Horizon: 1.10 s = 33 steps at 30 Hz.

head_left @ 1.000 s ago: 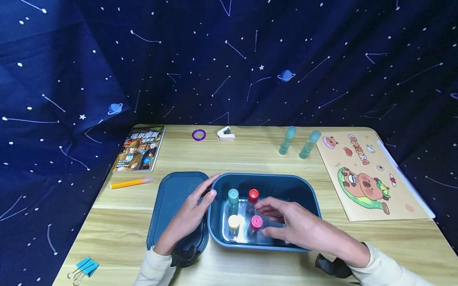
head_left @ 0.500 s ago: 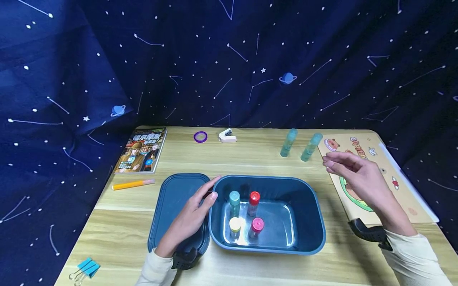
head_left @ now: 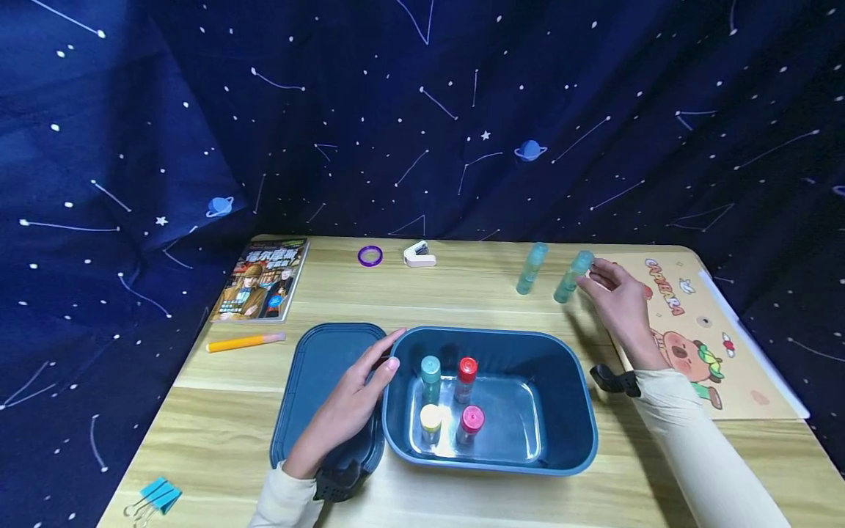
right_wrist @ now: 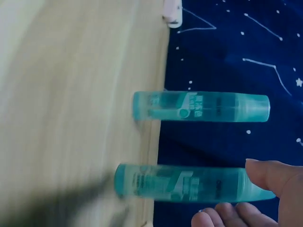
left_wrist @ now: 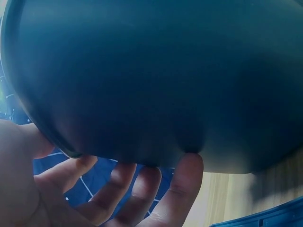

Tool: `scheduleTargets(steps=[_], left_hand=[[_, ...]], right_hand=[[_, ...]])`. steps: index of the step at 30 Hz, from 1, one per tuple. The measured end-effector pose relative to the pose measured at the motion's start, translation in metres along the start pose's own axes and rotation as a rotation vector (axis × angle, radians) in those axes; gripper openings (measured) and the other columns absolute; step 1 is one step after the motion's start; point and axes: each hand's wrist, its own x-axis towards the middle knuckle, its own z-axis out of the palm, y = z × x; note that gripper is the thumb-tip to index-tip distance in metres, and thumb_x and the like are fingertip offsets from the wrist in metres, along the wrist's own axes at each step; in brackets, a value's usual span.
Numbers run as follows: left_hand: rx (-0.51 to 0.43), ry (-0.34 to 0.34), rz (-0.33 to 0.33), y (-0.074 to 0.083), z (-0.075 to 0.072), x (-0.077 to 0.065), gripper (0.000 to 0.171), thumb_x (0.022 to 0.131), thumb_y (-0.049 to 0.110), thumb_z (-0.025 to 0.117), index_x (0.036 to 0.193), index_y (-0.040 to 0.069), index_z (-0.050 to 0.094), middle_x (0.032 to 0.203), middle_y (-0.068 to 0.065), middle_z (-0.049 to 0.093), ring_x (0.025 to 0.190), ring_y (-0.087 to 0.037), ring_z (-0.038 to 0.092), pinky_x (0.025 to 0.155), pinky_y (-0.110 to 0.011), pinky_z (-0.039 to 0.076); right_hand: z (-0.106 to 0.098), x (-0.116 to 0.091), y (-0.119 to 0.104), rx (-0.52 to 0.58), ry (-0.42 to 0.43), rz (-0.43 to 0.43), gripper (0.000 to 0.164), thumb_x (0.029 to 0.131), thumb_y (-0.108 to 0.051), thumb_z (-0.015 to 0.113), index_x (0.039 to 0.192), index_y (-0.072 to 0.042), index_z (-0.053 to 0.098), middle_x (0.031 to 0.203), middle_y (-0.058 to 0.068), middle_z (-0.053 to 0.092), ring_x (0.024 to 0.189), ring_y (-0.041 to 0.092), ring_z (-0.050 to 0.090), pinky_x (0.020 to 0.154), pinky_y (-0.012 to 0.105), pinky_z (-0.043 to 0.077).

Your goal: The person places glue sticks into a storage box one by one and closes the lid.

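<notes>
At the near left, the left hand (head_left: 346, 405) lies with its fingers apart against the left wall of a dark blue tub (head_left: 561, 400), just over the lid (head_left: 317, 374). Four capped tubes (head_left: 472, 420) stand inside the tub. Beyond it, at the far right, the right hand (head_left: 620, 304) has thumb and fingers about the top of a teal bottle (head_left: 569, 282); I can't tell whether they grip. A matching bottle (head_left: 531, 270) stands upright just left.
</notes>
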Motion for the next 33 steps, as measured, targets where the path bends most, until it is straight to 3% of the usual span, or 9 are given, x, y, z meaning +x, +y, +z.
scheduleTargets(steps=[4,7,9,14,22,25,28,30,33], left_hand=[[-0.008,0.009,-0.016,0.0,0.001,0.0,0.048,0.113,0.035,0.043,0.16,0.027,0.04,0.167,-0.004,0.038,0.156,-0.035,0.032,0.123,-0.067,0.025],[-0.016,0.007,-0.025,-0.001,0.003,0.0,0.048,0.113,0.035,0.043,0.16,0.028,0.04,0.167,-0.002,0.038,0.157,-0.033,0.032,0.124,-0.065,0.025],[-0.019,0.003,-0.026,-0.002,0.003,0.0,0.048,0.113,0.035,0.043,0.16,0.028,0.04,0.167,-0.003,0.038,0.157,-0.033,0.032,0.124,-0.065,0.025],[-0.019,-0.006,-0.021,-0.003,0.002,0.001,0.049,0.113,0.035,0.043,0.16,0.026,0.039,0.167,-0.006,0.038,0.156,-0.036,0.033,0.123,-0.067,0.026],[-0.024,-0.005,-0.02,-0.003,-0.001,0.001,0.048,0.113,0.035,0.042,0.16,0.028,0.039,0.168,-0.003,0.037,0.157,-0.033,0.031,0.124,-0.065,0.025],[-0.022,-0.005,-0.019,-0.003,-0.001,0.0,0.048,0.113,0.035,0.042,0.16,0.028,0.039,0.168,-0.004,0.037,0.157,-0.034,0.031,0.124,-0.066,0.025],[-0.028,-0.006,-0.023,-0.003,-0.001,0.0,0.048,0.113,0.035,0.042,0.16,0.029,0.04,0.167,-0.004,0.038,0.157,-0.034,0.031,0.124,-0.066,0.025],[-0.03,-0.005,-0.026,-0.003,-0.001,0.0,0.048,0.113,0.035,0.043,0.16,0.029,0.04,0.168,-0.004,0.037,0.157,-0.034,0.031,0.124,-0.066,0.025],[-0.03,-0.002,-0.024,-0.003,0.0,0.001,0.048,0.113,0.035,0.042,0.16,0.028,0.04,0.168,-0.004,0.037,0.157,-0.035,0.03,0.124,-0.067,0.024]], right_hand=[[0.006,0.012,-0.002,0.009,0.016,-0.003,0.052,0.098,-0.024,0.072,0.142,0.002,0.059,0.111,-0.003,0.073,0.088,-0.019,0.055,0.077,0.001,0.046],[0.006,0.016,-0.004,-0.014,0.031,-0.011,0.046,0.097,-0.022,0.073,0.135,0.002,0.065,0.092,-0.024,0.064,0.081,-0.021,0.055,0.072,0.002,0.046],[0.007,0.016,-0.004,-0.032,0.031,-0.033,0.043,0.096,-0.02,0.073,0.132,0.004,0.066,0.092,-0.017,0.07,0.078,-0.021,0.055,0.071,0.002,0.045],[0.002,0.01,-0.011,-0.102,0.016,-0.085,0.043,0.097,-0.023,0.072,0.132,0.002,0.067,0.115,0.019,0.074,0.079,-0.024,0.053,0.071,0.001,0.045],[-0.028,-0.022,-0.057,-0.192,-0.019,-0.177,0.045,0.1,-0.035,0.069,0.136,-0.007,0.066,0.118,0.02,0.075,0.085,-0.028,0.052,0.077,0.0,0.042],[-0.04,-0.04,-0.081,-0.202,0.003,-0.242,0.044,0.098,-0.034,0.073,0.135,-0.013,0.067,0.108,-0.008,0.077,0.086,-0.03,0.054,0.077,-0.001,0.042],[-0.05,-0.061,-0.104,-0.205,0.02,-0.29,0.04,0.094,-0.031,0.078,0.132,-0.019,0.07,0.098,-0.035,0.066,0.088,-0.029,0.057,0.077,-0.001,0.042],[-0.055,-0.076,-0.117,-0.198,0.014,-0.328,0.039,0.093,-0.025,0.08,0.13,-0.02,0.072,0.096,-0.041,0.062,0.089,-0.028,0.059,0.075,0.0,0.043],[-0.057,-0.097,-0.13,-0.167,-0.031,-0.365,0.041,0.089,-0.015,0.083,0.129,-0.02,0.072,0.1,-0.038,0.065,0.09,-0.024,0.063,0.075,0.001,0.047]])
